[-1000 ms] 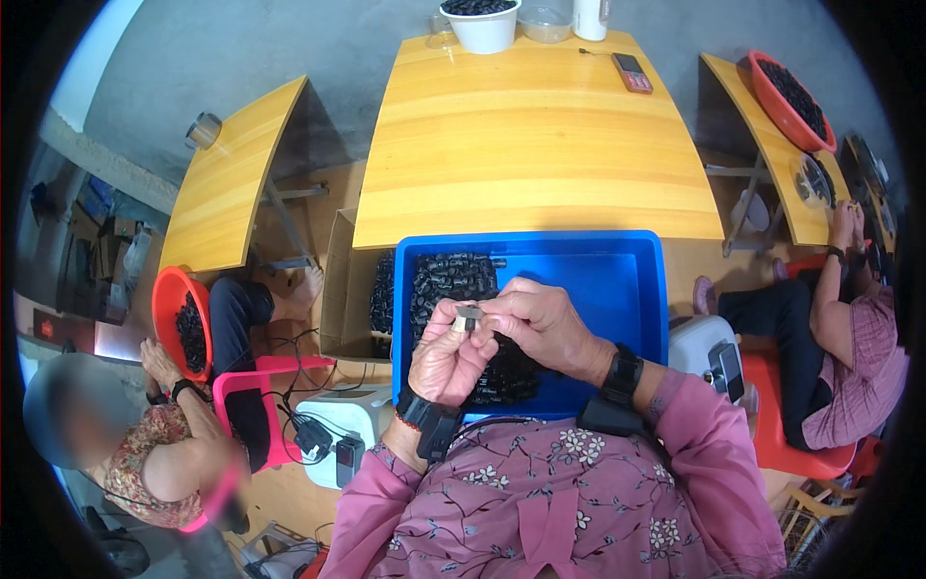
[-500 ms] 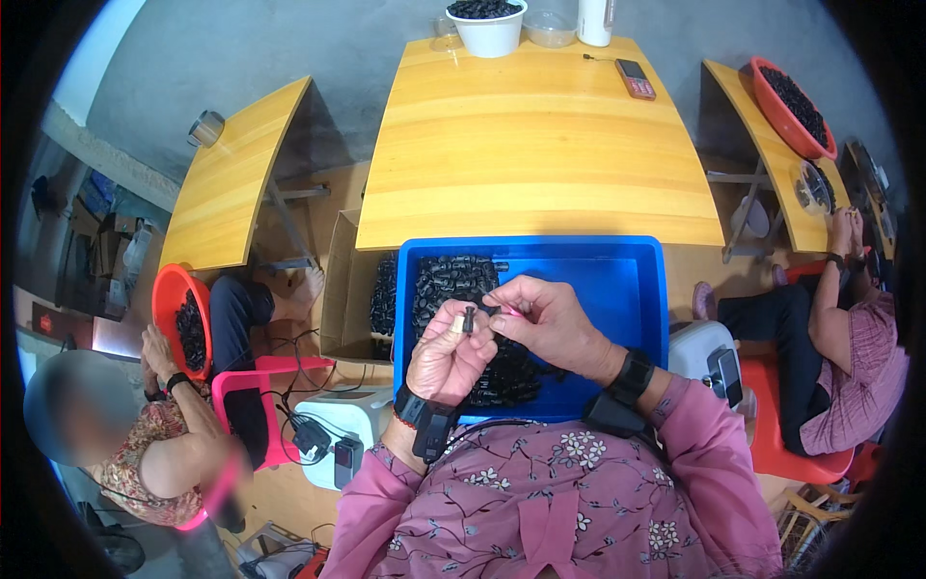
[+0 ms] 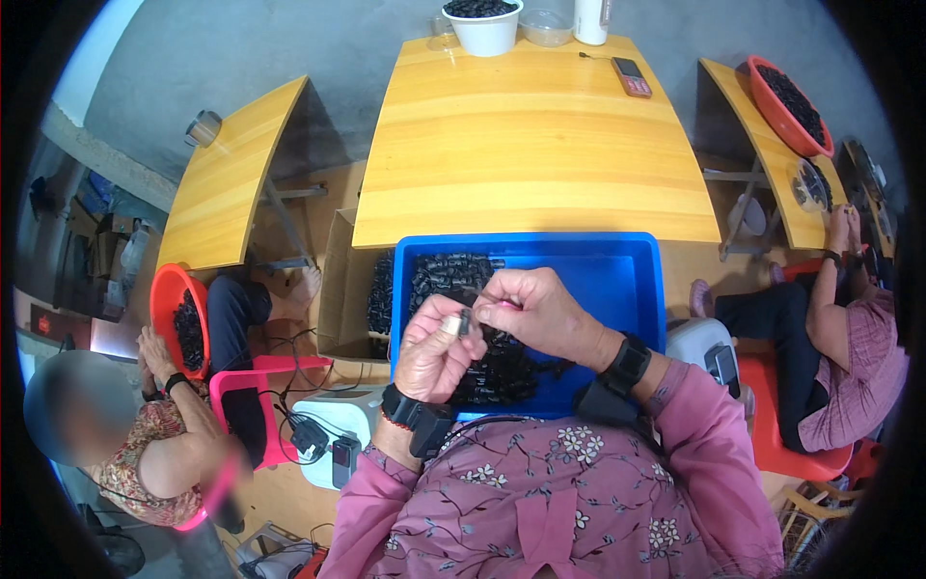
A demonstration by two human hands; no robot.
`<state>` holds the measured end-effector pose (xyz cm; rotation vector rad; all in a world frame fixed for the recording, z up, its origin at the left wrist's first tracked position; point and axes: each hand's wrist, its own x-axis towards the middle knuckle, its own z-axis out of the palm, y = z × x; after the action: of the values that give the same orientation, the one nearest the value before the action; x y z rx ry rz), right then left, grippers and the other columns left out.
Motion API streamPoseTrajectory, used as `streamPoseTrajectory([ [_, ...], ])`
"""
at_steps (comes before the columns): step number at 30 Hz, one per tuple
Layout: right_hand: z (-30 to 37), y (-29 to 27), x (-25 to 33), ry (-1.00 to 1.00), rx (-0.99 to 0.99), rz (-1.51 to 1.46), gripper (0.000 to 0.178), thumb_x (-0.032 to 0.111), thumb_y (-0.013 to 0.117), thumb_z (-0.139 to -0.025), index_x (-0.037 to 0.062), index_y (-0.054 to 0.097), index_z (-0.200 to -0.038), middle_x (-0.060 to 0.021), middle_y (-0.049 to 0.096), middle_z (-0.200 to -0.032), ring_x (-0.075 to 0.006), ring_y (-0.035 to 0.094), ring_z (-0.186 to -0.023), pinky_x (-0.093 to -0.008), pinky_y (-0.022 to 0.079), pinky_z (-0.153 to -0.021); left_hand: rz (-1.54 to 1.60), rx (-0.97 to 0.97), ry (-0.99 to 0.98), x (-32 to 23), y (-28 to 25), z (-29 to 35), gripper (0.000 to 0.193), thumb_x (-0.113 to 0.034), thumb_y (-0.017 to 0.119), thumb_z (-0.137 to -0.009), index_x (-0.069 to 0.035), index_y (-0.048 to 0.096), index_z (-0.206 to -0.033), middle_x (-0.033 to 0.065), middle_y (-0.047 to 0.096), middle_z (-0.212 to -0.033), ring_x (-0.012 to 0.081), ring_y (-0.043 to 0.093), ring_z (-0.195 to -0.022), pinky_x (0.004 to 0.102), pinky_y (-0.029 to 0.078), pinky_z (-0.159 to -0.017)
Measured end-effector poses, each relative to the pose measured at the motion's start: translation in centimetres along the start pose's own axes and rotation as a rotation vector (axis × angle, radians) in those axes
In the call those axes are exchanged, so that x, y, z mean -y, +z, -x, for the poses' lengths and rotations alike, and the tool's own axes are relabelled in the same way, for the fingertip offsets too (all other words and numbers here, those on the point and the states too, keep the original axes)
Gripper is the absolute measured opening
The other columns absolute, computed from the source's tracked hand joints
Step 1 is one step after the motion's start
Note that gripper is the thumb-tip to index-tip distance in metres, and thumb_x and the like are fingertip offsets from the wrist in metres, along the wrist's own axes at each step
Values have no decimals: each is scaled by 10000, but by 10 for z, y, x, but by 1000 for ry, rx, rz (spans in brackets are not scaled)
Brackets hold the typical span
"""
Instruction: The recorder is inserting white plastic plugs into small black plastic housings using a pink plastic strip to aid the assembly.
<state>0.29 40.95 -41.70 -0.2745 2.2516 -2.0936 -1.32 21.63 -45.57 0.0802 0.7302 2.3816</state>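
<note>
Big yellow counter [image 3: 540, 145] here, blue tray [image 3: 603, 289] at its near edge, black parts [image 3: 451, 275] heaped inside! Above them, the left hand [image 3: 429, 355] pinches a small dark piece [image 3: 465, 320], the right hand [image 3: 542, 311] close beside, pinching a tiny pink thing [image 3: 506, 304]

- one head-worn fisheye looks steeply down from the near side of the blue tray [image 3: 622, 289]
- it faces forward across the tray
- it sits close, the tray around mid-frame
</note>
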Motion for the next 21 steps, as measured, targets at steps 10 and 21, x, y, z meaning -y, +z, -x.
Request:
streamPoseTrajectory([
  [10,39,-63,-7,256,245,645,174,144,705,-815,-5,673,-900,-182,680,-812,-357,670,-788,-417,516,-691,-48,-550,726,-80,-77,4,362,1,547,-948,-31,519,-1308,110,621,-1038,221,620,-930,388,531,-950],
  [21,61,-51,-6,217,507,935,190,135,680,-830,31,622,-978,-165,631,-947,-381,627,-915,-462,502,-766,-169,-781,768,-71,-74,-2,545,-114,591,-930,-77,363,-1424,138,459,-1308,311,490,-1160,446,429,-1013],
])
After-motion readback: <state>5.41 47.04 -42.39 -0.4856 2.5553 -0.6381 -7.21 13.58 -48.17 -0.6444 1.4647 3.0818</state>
